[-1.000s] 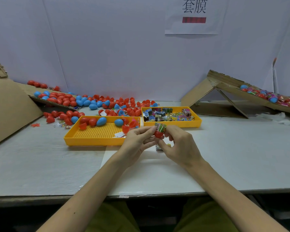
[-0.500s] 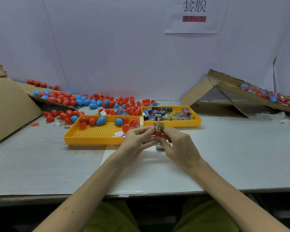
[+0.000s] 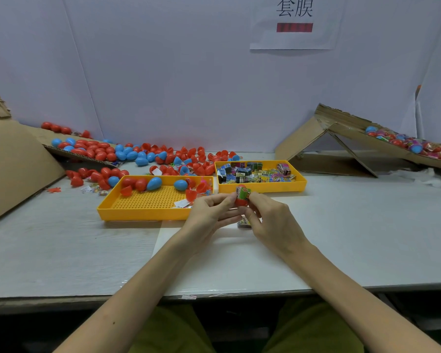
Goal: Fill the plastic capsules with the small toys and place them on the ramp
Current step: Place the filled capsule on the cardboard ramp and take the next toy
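Two bare hands meet over a table. The left hand [image 3: 209,212] and the right hand [image 3: 273,217] each pinch the same red capsule [image 3: 242,201] between thumb and fingertips, one from each side. A bright toy packet [image 3: 242,192] shows at the capsule's top. It looks as if the toy is being pressed in, with one hand steadying the shell while the other works. Whether the capsule is closed cannot be told.

The capsule is held just in front of the near rim of the toy tray [image 3: 262,189], a yellow tray packed with small printed packets. This probably keeps the next toy within easy reach. A spare packet [image 3: 243,222] lies on the table [image 3: 367,238] under the hands, also in front of the toy tray.

Touching the toy tray's left end is a second yellow tray [image 3: 138,216] holding a few red and blue capsules and loose halves. Behind and to the left of the toy tray lies a loose heap of capsules [image 3: 138,154], spilling from a cardboard sheet [image 3: 15,161].

To the right of the toy tray, well apart, stands the cardboard ramp [image 3: 351,128], sloping down to the right. Finished capsules [image 3: 405,142] sit part-way down it. The held capsule is not yet on it.
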